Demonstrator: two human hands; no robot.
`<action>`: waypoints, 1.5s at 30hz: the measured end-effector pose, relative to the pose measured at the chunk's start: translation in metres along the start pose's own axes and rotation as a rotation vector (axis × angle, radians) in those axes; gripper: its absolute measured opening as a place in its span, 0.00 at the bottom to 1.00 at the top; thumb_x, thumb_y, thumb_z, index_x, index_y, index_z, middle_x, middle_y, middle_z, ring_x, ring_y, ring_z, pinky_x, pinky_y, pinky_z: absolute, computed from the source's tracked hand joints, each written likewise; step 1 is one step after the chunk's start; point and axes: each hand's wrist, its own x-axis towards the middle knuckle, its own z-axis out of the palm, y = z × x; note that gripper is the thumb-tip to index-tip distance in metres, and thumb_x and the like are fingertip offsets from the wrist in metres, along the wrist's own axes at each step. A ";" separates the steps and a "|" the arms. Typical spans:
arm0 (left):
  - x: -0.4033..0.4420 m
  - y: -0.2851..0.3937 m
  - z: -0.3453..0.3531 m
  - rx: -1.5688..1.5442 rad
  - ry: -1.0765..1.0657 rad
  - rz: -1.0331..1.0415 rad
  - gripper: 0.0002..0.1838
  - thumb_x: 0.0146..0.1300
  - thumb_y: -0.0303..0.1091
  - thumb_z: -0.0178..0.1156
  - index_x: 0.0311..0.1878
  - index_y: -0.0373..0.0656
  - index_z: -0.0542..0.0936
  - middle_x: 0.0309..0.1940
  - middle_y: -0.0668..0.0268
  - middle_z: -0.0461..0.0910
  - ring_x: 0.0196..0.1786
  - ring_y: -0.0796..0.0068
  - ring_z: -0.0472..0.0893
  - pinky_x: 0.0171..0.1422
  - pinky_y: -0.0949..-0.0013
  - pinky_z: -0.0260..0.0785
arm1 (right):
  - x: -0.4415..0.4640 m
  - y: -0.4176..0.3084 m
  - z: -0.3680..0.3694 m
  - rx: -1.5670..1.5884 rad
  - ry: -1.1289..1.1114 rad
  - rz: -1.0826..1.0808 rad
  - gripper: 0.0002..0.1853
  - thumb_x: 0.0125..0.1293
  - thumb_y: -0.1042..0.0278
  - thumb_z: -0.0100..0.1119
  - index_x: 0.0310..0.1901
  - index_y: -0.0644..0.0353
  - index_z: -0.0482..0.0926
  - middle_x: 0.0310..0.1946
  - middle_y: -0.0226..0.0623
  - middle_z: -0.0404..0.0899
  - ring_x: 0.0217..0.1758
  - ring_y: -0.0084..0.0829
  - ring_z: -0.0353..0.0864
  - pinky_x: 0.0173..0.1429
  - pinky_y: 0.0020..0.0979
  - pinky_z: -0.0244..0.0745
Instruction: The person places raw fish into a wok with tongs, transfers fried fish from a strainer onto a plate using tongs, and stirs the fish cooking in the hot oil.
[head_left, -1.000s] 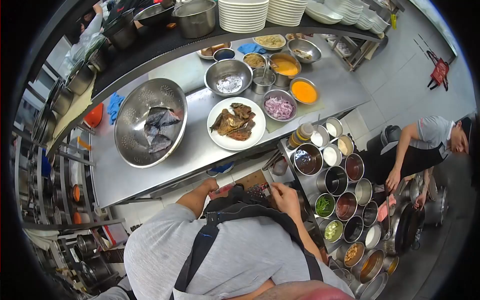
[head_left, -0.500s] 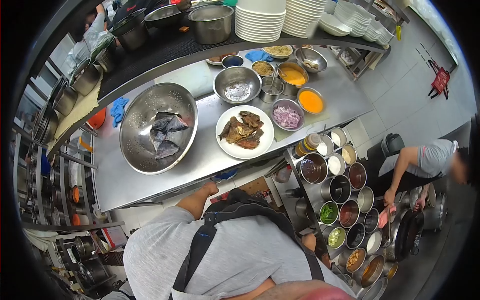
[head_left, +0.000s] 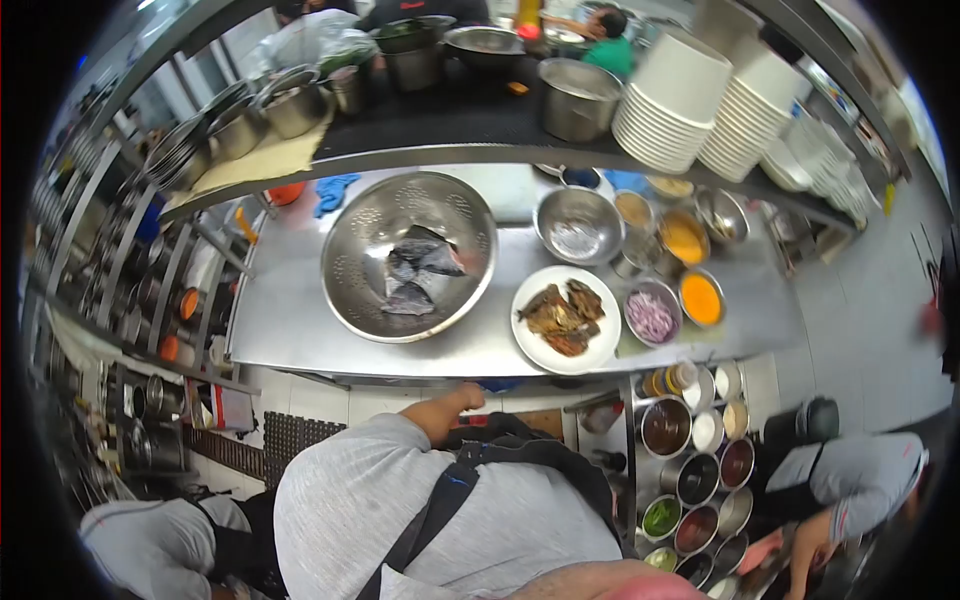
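My left hand point(head_left: 467, 396) is low in front of my body, below the counter's front edge. Its fingers look curled closed, with nothing visible in them. My right hand is out of sight. On the steel counter point(head_left: 275, 320), a large colander point(head_left: 345, 300) holds dark-skinned raw fish pieces point(head_left: 425, 250). To its right lies a white plate point(head_left: 530, 345) with browned fish pieces point(head_left: 560, 315). Beside the plate stands a bowl of sliced purple onions point(head_left: 650, 314). Bowls of orange sauce point(head_left: 701, 299) and an empty-looking steel bowl point(head_left: 578, 226) sit farther back.
Overhead, a shelf point(head_left: 480, 120) carries steel pots and stacked white bowls point(head_left: 665, 125). At right, a rack holds several sauce containers point(head_left: 666, 427). One co-worker point(head_left: 865, 475) bends at the far right, another point(head_left: 165, 550) at the lower left. A floor mat point(head_left: 300, 435) lies behind.
My view has turned leftward, so the counter things appear farther right. A co-worker now shows at the lower left. My right hand, partly visible before, has dropped out of sight.
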 end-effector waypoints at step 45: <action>-0.113 0.060 -0.077 -0.166 0.184 0.149 0.56 0.53 0.28 0.56 0.70 0.33 0.21 0.39 0.41 0.80 0.41 0.47 0.82 0.47 0.53 0.72 | 0.072 -0.040 -0.023 -0.082 -0.113 -0.028 0.10 0.54 0.70 0.58 0.36 0.62 0.85 0.28 0.54 0.81 0.36 0.48 0.84 0.44 0.42 0.77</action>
